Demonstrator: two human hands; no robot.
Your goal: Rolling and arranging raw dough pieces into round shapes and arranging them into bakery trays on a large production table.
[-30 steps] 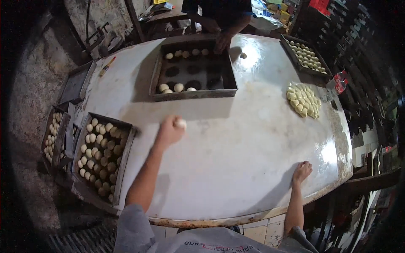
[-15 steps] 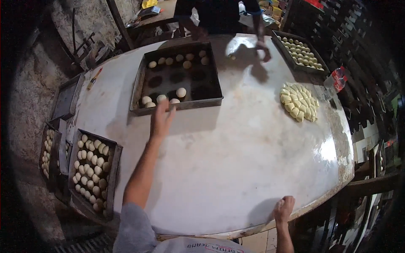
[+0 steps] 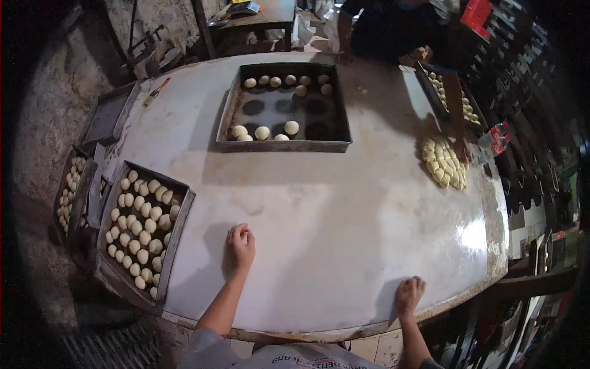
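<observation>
work now: the two hands seem to be shaping balls of dough on the worktop [image 3: 319, 230].
next move: a round ball would be needing soft, cupped fingers and a spot in the wide pan [image 3: 284, 147].
left hand: it is resting left of the middle, nearer the near edge of the worktop. its fingers are curling in; i cannot tell if they are holding dough.
right hand: it [image 3: 409, 296] is resting by the near edge, right of the middle. its fingers are bending in too, and i cannot tell what is under them.
dough balls: some [image 3: 262, 132] are sitting in the wide pan by the far edge, along its far and near sides. more are filling a tray [image 3: 174, 245] at the near left corner.
cut dough: a pale pile [image 3: 442, 165] is lying by the right edge, and a co-worker's hand [image 3: 462, 149] is reaching to it.
surface: the white top is shining at the right. a brush [image 3: 157, 91] is lying near the far left corner.
room: a stained wall [image 3: 46, 92] is standing at the left, and dark racks are standing at the right.
</observation>
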